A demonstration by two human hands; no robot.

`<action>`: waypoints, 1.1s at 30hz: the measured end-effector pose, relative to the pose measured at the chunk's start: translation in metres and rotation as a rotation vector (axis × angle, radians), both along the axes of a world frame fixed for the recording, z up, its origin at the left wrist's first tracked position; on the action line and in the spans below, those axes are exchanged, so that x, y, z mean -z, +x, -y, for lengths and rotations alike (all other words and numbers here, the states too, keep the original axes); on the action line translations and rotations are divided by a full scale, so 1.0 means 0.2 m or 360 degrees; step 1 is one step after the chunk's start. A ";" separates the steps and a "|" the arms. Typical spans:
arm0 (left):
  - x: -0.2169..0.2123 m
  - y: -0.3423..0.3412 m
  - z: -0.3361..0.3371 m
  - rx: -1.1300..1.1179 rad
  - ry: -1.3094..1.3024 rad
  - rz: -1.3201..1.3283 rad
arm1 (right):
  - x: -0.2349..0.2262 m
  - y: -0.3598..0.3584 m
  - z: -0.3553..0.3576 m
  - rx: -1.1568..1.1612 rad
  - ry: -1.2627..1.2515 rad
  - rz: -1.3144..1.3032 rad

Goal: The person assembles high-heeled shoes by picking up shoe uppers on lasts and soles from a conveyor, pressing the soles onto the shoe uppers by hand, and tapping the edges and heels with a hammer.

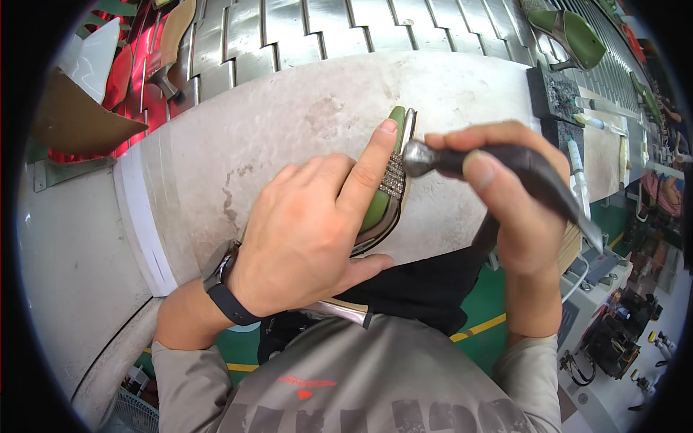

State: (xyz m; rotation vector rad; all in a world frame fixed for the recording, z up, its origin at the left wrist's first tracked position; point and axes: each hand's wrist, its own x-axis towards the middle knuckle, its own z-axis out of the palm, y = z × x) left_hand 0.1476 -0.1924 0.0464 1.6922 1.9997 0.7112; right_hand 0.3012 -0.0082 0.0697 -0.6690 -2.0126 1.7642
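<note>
My left hand (307,224) grips a high-heeled shoe (375,213) and steadies it on its side against the pale worktable (289,108). The shoe is green, with a glittering stone-studded strap (392,178) over the front and a sole edge facing right. Its metallic heel (350,312) sticks out below my palm, while the shoe's middle is hidden by the hand. My index finger lies stretched along the toe end. In my right hand (530,231) is a dark hammer (534,169); its round, shiny face is right beside the strap and sole edge. Whether they touch, I cannot tell.
A slatted metal conveyor (303,29) runs beyond the table, with another green heeled shoe (570,36) at the right. Brown and white sheet-like pieces (83,108) stand at the left. A dark stone block (552,94) and syringe-like tubes (576,162) lie along the right edge.
</note>
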 end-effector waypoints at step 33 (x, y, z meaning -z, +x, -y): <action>0.07 0.01 0.04 -0.0043 0.0135 -0.0062 | -0.01 0.12 0.22 -0.0227 0.1021 -0.0124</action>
